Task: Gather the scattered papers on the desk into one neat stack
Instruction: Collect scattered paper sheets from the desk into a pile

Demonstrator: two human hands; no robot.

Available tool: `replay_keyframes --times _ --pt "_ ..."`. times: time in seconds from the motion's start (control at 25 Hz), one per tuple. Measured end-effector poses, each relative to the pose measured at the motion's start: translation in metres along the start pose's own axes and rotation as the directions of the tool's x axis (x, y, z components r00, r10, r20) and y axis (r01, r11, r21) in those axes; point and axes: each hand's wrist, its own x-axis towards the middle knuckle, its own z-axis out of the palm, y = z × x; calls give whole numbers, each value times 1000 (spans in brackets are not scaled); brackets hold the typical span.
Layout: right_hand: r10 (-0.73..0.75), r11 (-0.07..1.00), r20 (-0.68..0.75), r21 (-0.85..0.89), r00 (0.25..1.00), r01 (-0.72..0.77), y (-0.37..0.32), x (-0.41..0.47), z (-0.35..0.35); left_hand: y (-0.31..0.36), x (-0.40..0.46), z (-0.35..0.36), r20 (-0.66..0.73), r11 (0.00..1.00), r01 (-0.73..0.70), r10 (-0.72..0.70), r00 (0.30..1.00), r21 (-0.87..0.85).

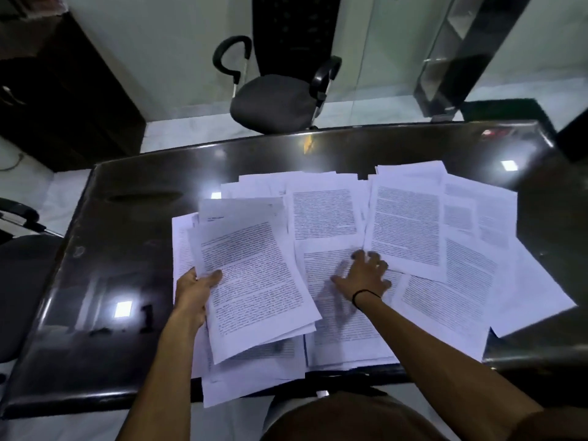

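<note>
Several printed white papers (pixel 410 224) lie spread and overlapping across the middle and right of the dark glossy desk (pixel 105 281). My left hand (pixel 194 294) grips a small bunch of sheets (pixel 254 281) by its left edge, thumb on top, raised a little above the other pages. My right hand (pixel 366 275) lies with fingers spread on a sheet (pixel 340 313) in the middle of the desk, its fingertips touching the lower edge of another page. A few sheets overhang the desk's near edge.
An office chair (pixel 273 100) with black armrests stands beyond the far edge of the desk. A dark cabinet (pixel 57 90) is at the far left, another chair (pixel 22 265) at the left side, and a glass partition (pixel 397 58) at the back right.
</note>
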Motion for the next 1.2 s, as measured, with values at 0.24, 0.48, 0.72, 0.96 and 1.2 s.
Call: replay_keyframes --times 0.24,0.48,0.72,0.96,1.2 --pt "207 966 43 146 977 -212 40 6 -3 16 8 14 1 997 -17 17 1000 81" --pt "-111 922 175 385 978 36 44 27 -27 42 16 13 -64 931 -165 196 978 325" --pt "-476 775 229 566 849 282 7 41 -102 101 14 -10 -48 715 -346 468 883 607" --pt "-656 490 436 -376 617 787 -99 6 -152 99 2 16 217 713 -296 203 955 636" --pt "-984 -11 141 -647 105 762 -156 -48 -68 77 -21 68 316 914 -209 96 944 347"
